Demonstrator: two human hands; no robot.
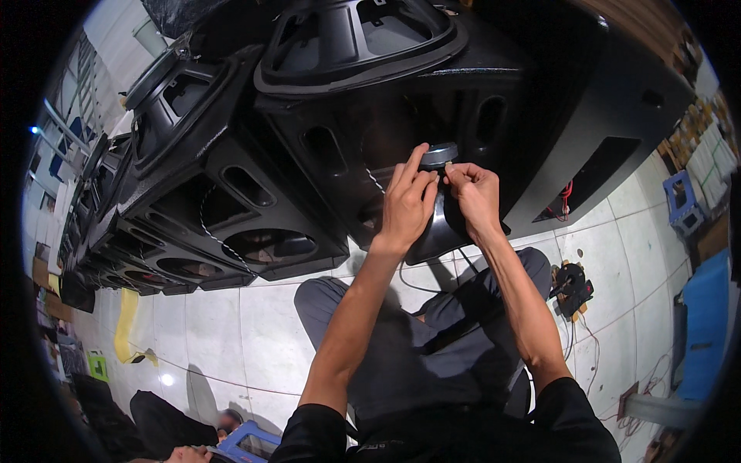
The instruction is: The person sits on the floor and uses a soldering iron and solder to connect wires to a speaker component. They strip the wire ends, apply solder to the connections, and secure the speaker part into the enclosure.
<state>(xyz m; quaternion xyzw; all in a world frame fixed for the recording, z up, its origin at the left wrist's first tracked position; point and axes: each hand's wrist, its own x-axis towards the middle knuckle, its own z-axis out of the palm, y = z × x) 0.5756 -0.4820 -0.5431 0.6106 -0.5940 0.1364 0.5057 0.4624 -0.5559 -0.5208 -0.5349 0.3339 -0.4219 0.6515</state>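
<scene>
The round metal part (441, 154) is a little above and to the right of the centre of the frame, between the left hand (403, 208) and the right hand (476, 197). Around it, the biggest thing is the pale tiled floor (266, 332), seen across the lower half. Next is a row of black speaker boxes (421, 112), which goes from the upper right to the left edge. A large round speaker (363, 35) lies on one of these boxes, at the top of the frame. Just below the metal part there is a shiny black piece (444, 228); the two seem to be joined, but the hands cover this place.

The left fingers rest against the left side of the metal part; I cannot tell if they really grip it or only support it. The right fingers are close together at its lower edge, and I cannot tell if some small thing is between them. A thin dark cable (413, 289) curves below the hands.

For such fine work, I think the left hand should hold the part steady, while the right fingers press gently and straight, bending nothing. The cable should better stay slack.
</scene>
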